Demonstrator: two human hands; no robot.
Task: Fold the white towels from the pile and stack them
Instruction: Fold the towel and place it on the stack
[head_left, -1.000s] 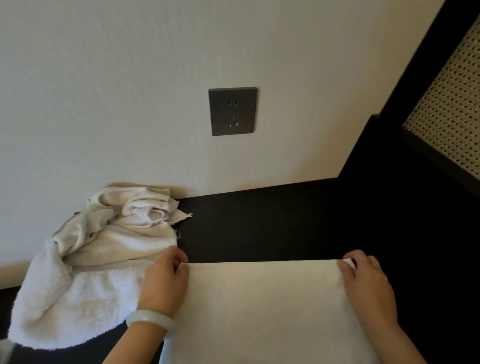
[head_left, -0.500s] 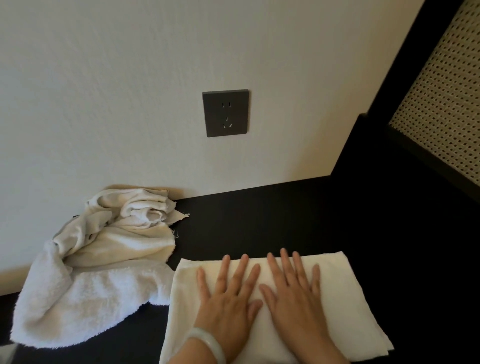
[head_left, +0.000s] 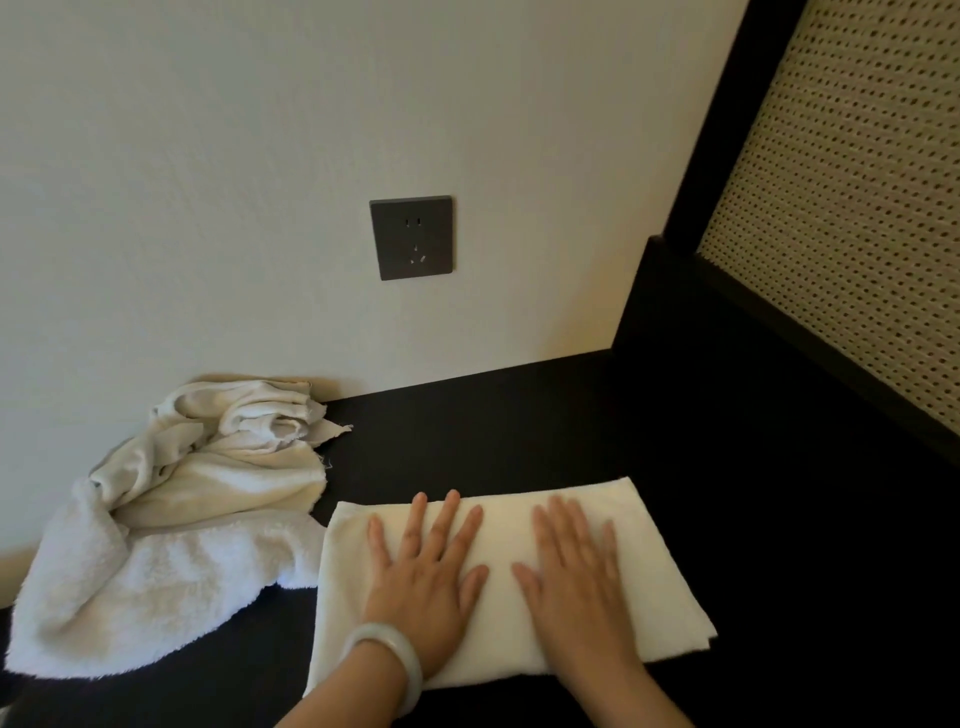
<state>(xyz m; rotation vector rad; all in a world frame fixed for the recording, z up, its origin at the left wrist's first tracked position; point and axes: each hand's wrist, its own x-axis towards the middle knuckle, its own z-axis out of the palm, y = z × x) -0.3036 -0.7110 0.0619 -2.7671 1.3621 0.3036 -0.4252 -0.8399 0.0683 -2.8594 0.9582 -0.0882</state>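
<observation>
White terry cloth, folded into a smooth rectangle, the towel (head_left: 660, 561) lies on the black desk (head_left: 519, 415) under flat, spread hands, left (head_left: 421, 587) and right (head_left: 576, 587). Rumpled, fluffy towels in a pile (head_left: 171, 519) sit just beside it.

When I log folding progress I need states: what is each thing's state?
Towel: folded, lying flat under both hands.
Pile: crumpled, unfolded.
Left hand: open, flat on towel.
Right hand: open, flat on towel.
Socket: nothing plugged in.
</observation>
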